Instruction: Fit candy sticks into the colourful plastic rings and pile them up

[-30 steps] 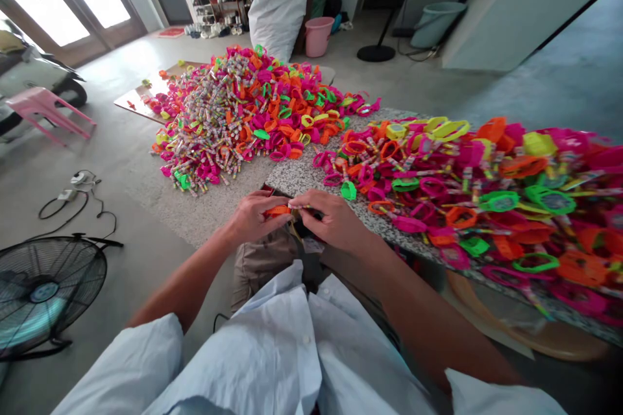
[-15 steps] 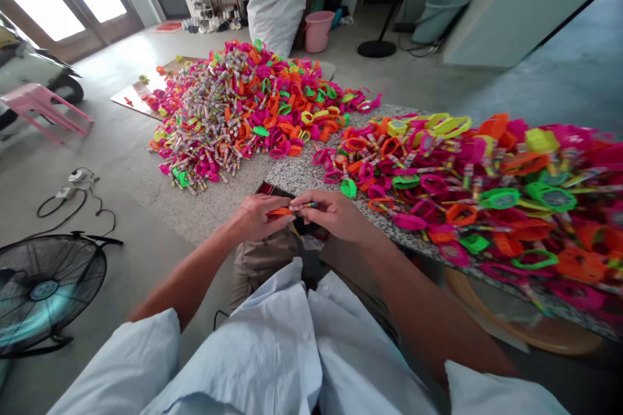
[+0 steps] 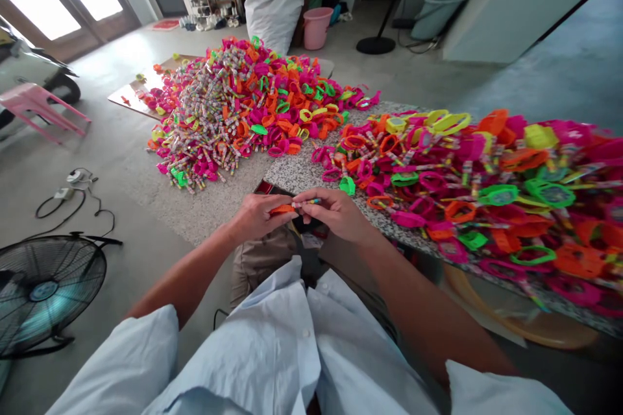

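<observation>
In front of my lap, my left hand is closed round an orange plastic toy watch, of which only a strip shows between the fingers. Meeting it from the other side, my right hand pinches a small clear tube with coloured bits, its end against the watch. How the two pieces join is hidden by my fingertips. Just beyond my hands, the granite tabletop carries a heap of pink, orange, green and yellow toy watches, many with similar tubes. A dark box with red lies partly behind my left hand.
A second large heap of toy watches and tubes lies farther off to the left. Around stand a black floor fan, a pink stool, a white sack and a pink bucket. Cables run on the floor.
My hands stay together, with the fingers of the right hand shifted slightly right along the tube. The whole view has tipped a little; the heaps have not changed.
</observation>
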Available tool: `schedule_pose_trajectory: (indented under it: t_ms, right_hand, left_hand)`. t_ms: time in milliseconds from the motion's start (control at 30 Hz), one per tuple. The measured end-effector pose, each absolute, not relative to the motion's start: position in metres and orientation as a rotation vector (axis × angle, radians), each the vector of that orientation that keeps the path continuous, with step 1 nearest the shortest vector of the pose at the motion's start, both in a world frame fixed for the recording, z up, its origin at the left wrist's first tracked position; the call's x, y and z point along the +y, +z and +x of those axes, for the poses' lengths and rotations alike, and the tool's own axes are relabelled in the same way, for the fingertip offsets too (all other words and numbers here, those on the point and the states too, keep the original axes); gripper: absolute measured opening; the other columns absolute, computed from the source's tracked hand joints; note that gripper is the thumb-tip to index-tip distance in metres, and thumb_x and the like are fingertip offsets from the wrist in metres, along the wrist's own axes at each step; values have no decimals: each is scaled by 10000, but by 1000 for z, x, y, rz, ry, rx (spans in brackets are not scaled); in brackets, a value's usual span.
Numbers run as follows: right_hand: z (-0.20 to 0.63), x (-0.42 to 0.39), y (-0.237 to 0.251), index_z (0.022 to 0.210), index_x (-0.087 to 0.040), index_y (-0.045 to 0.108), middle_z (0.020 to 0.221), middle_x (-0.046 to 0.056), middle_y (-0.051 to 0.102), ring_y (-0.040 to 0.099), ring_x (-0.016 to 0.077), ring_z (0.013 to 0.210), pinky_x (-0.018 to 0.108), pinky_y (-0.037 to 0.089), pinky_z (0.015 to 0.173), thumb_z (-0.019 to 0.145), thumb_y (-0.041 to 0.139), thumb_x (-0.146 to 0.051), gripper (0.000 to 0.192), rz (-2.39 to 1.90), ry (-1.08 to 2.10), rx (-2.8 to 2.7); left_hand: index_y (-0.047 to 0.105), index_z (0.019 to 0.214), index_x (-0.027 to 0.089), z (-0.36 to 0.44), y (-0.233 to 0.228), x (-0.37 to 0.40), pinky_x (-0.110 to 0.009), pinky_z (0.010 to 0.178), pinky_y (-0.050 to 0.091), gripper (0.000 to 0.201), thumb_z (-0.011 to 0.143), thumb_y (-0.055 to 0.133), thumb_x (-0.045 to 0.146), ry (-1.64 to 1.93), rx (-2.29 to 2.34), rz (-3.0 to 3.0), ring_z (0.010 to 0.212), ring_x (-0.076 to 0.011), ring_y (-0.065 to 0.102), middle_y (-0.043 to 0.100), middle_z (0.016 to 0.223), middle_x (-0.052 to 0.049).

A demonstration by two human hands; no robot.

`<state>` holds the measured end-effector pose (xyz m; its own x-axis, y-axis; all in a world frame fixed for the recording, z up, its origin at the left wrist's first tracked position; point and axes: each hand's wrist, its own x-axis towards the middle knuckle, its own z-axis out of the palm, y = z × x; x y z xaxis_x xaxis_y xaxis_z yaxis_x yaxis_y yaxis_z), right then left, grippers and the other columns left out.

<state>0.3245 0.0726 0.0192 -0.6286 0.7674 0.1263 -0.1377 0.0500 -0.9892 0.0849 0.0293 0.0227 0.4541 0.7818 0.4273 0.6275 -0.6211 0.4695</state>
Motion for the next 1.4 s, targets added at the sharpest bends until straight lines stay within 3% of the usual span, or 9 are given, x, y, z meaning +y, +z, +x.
schedule_pose_trajectory:
  t_ms: [267, 633, 933, 1000, 1133, 1233, 1300, 1333, 1400]
  right_hand:
    - [322, 73, 20, 1079, -157, 777, 927, 58, 743, 657, 117, 698, 246, 531, 673, 934, 717, -334, 237, -667, 1560, -1725]
    - [324, 74, 20, 1066, -154, 778, 884, 45, 735, 651, 113, 697, 240, 543, 676, 927, 743, -340, 235, -614, 1672, -1690]
    - [325, 71, 13, 1053, -141, 762, 792, 30, 704, 645, 114, 634, 239, 529, 622, 907, 770, -412, 307, -605, 1878, -1545]
    - [326, 75, 12, 1042, -142, 760, 771, 33, 700, 637, 122, 621, 249, 524, 611, 893, 767, -452, 345, -706, 1832, -1599]
    - [350, 106, 19, 1017, -164, 787, 786, 67, 723, 672, 194, 666, 331, 553, 651, 856, 776, -499, 371, -1094, 1326, -1621]
    - [400, 152, 27, 1124, -169, 799, 1043, 148, 778, 740, 306, 946, 476, 583, 898, 942, 679, -409, 324, -1379, 429, -1481]
    - [444, 188, 28, 1279, -116, 762, 1291, 222, 723, 675, 374, 1246, 531, 510, 1086, 1032, 507, -313, 406, -1452, 16, -1506]
    - [466, 205, 25, 1331, -91, 742, 1305, 254, 706, 657, 401, 1276, 550, 489, 1103, 1044, 446, -286, 456, -1514, -83, -1534]
    - [505, 237, 14, 1327, -102, 747, 1160, 299, 719, 667, 484, 1190, 658, 493, 988, 1018, 434, -279, 475, -1717, -201, -1555]
  left_hand:
    - [735, 1214, 179, 85, 32, 34, -369, 927, 485, 335, 1054, 625, 451, 902, 1199, 2661, 945, -211, 646, 715, 973, -94]
    - [690, 1073, 138, 92, 27, 32, -266, 792, 509, 168, 1071, 593, 275, 1028, 976, 2455, 866, -150, 639, 690, 938, -94]
    - [696, 899, 135, 96, 24, 33, -247, 731, 470, 307, 1063, 617, 382, 917, 942, 2090, 762, -116, 594, 634, 818, -46]
    - [722, 987, 141, 95, 13, 37, -249, 743, 491, 337, 1050, 626, 457, 853, 1019, 2019, 793, -127, 629, 677, 881, -58]
    - [604, 1451, 171, 63, -6, 62, -319, 915, 563, 679, 921, 761, 566, 903, 1266, 1934, 1079, -212, 698, 706, 1223, -133]
    - [674, 1364, 157, 9, -12, 89, -351, 969, 543, 535, 971, 693, 521, 1011, 1698, 1962, 1110, -221, 674, 689, 1241, -139]
    - [711, 1290, 138, -33, -15, 106, -363, 987, 525, 438, 994, 657, 456, 952, 2058, 1883, 1080, -227, 661, 694, 1202, -139]
    - [711, 1291, 133, -53, -16, 112, -376, 1004, 513, 416, 1001, 640, 424, 880, 2234, 1822, 1082, -237, 650, 689, 1211, -146]
    - [702, 1315, 149, -86, -20, 121, -408, 1039, 487, 403, 996, 624, 382, 620, 2479, 1784, 1166, -279, 612, 657, 1299, -165]
